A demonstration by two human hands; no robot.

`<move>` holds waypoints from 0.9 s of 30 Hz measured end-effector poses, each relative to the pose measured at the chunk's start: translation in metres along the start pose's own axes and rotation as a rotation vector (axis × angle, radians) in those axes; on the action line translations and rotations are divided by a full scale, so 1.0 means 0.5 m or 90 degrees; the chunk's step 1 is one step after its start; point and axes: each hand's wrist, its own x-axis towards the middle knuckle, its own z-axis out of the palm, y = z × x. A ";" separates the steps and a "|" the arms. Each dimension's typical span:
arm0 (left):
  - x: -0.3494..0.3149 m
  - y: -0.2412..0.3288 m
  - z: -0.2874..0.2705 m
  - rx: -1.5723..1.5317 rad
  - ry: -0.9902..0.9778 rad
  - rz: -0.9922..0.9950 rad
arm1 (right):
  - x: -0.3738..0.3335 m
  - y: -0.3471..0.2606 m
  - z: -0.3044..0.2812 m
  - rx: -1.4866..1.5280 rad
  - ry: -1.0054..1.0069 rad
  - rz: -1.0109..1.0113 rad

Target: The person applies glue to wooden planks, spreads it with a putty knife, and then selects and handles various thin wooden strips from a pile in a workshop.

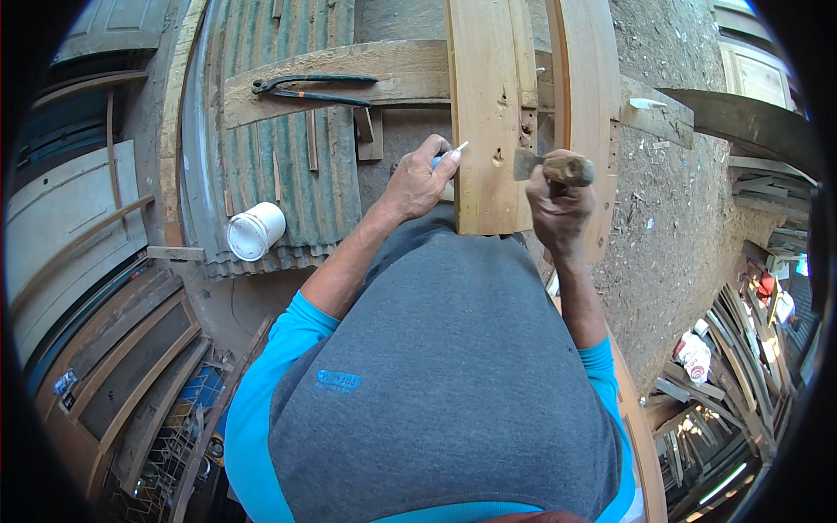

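Note:
In front of my body a pale wooden plank (485, 196) runs away from me, with dark holes and damaged spots near its right edge. My left hand (420, 180) is at the plank's left edge, fingers pinched on a small blue-and-white object (440, 160) whose thin white tip points over the wood. Most of that object is hidden by the fingers. My right hand (561, 205) is closed round a short wooden-handled tool with a flat metal blade (525, 165), like a putty knife. The blade is over or against the plank's right edge, beside a hole; contact cannot be told.
Pincers (318, 87) with dark handles lie on a crosswise board (401, 70). A second plank (593, 78) stands to the right, near a small white object (647, 104). A white bucket (255, 232) rests on corrugated sheeting (336, 183). Scrap wood (737, 349) is piled at right.

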 end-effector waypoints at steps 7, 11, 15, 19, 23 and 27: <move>0.010 -0.003 -0.024 0.028 -0.111 -0.012 | 0.005 -0.027 0.064 -0.116 0.016 0.029; 0.025 -0.012 -0.036 -0.002 -0.171 -0.012 | 0.014 -0.050 0.073 -0.184 -0.014 0.065; 0.036 -0.005 -0.049 -0.010 -0.215 -0.006 | 0.017 -0.080 0.079 -0.329 -0.070 0.119; 0.044 -0.012 -0.050 -0.023 -0.236 -0.019 | 0.006 -0.081 0.093 -0.392 -0.108 0.127; 0.048 -0.023 -0.047 -0.021 -0.239 -0.010 | -0.011 -0.093 0.133 -0.249 -0.059 0.027; 0.046 -0.008 -0.050 -0.017 -0.236 -0.024 | -0.013 -0.102 0.149 -0.252 -0.061 0.004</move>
